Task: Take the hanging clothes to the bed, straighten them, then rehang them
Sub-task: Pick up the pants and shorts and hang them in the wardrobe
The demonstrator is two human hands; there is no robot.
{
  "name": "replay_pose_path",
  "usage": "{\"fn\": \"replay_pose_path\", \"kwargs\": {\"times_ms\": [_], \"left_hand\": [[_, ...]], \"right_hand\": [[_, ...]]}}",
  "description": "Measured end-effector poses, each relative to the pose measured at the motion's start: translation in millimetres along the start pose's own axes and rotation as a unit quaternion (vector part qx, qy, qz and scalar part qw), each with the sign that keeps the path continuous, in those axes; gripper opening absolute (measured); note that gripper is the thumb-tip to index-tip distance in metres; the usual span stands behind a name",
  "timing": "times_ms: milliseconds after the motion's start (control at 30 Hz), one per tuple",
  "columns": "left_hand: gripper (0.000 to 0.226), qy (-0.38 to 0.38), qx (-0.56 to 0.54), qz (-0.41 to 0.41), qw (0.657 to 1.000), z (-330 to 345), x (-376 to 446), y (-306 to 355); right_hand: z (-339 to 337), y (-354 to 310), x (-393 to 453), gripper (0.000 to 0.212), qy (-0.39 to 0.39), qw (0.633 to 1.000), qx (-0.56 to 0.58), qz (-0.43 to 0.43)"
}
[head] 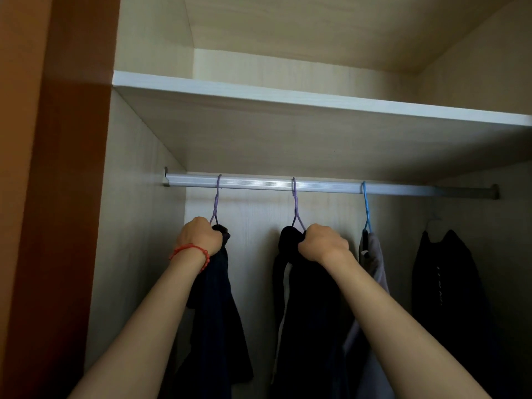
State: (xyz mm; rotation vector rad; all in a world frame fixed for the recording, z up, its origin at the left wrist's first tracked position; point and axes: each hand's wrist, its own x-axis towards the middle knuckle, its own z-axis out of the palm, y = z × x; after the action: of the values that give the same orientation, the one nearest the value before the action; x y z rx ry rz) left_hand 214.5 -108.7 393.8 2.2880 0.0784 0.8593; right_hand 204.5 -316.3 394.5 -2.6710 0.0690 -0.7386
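Inside the wardrobe a silver rail [325, 186] carries several hangers. My left hand [200, 236], with a red bead bracelet at the wrist, grips the top of a dark navy garment [218, 318] on a purple hanger [216, 201] at the left. My right hand [324, 243] grips the shoulder of a black garment [311, 312] on a second purple hanger [295, 203] in the middle. Both hooks sit over the rail. To the right a grey garment [374, 260] hangs on a blue hanger [366, 205].
A white-edged shelf [316, 97] runs just above the rail. Another black garment [449, 283] hangs at the far right on a pale hanger. The brown wardrobe side panel [57, 197] stands at the left, close to my left arm.
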Motion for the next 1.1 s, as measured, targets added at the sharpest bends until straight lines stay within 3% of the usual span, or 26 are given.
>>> {"fn": "replay_pose_path", "kwargs": {"times_ms": [200,533,700,833,967,1100], "left_hand": [[0.024,0.031,-0.049,-0.037,0.998,-3,3,-11],[0.026,0.024,-0.031,-0.045,0.998,-10,6,-19],[0.029,0.014,0.096,-0.003,0.995,-19,-3,-11],[0.037,0.087,0.26,0.05,0.96,-12,-18,15],[0.04,0.081,0.176,0.126,0.973,10,-38,57],[0.044,-0.028,-0.018,0.111,0.993,41,-54,97]], "right_hand": [[5,9,-4,0.016,0.011,1.0,0.026,-0.012],[15,-5,-8,0.024,0.022,0.998,0.041,-0.03],[11,-2,-7,0.025,0.024,0.998,0.052,-0.023],[-7,4,-8,0.042,0.065,0.996,0.061,-0.007],[-25,29,-7,0.046,0.126,0.99,-0.055,0.033],[-30,65,-9,0.041,0.108,0.982,-0.112,0.112]]}}
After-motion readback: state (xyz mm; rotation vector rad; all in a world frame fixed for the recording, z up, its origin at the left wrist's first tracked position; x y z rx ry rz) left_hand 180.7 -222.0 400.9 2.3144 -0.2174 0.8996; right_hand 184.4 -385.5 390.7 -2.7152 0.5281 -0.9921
